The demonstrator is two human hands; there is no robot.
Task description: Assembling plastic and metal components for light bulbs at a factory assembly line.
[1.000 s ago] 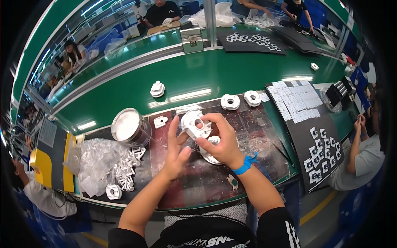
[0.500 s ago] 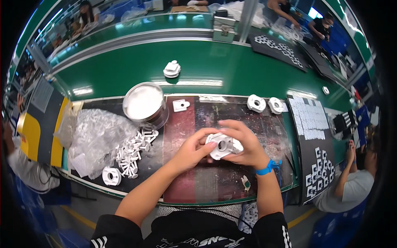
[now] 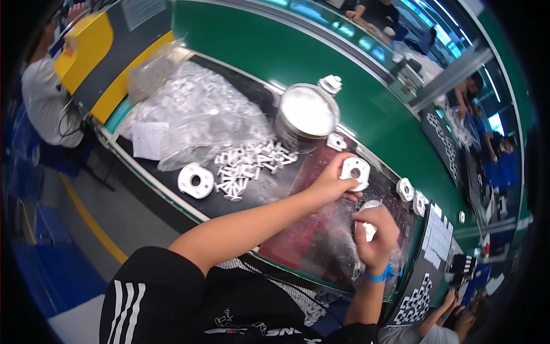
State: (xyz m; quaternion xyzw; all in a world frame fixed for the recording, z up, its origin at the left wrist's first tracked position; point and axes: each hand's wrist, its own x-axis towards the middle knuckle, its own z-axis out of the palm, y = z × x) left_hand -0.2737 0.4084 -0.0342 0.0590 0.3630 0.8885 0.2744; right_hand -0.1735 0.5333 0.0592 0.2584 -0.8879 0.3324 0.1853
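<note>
My left hand (image 3: 334,184) is closed around the rim of a white plastic ring part (image 3: 359,167), which has a round hole in its middle and faces up. To its right, my right hand (image 3: 378,234) is curled with the fingers bent inward. A second white plastic part (image 3: 369,231) shows at its fingers, mostly hidden by them, so its shape is unclear. Left of my hands lies a heap of white plastic pegs (image 3: 246,166) with flat heads. Beside the heap, near the front edge, is another white ring part (image 3: 186,179).
A large round tin (image 3: 292,133) with a white top stands beyond the pegs. Behind them spreads a clear plastic bag (image 3: 212,114). White parts (image 3: 404,190) sit at the mat's right end, by a black board (image 3: 427,269) with small pieces. A yellow and grey panel (image 3: 91,51) stands left.
The view has turned and shifted left. My hands have come apart; the left one now holds the white ring part by itself, with the right hand drawn off to the right.
</note>
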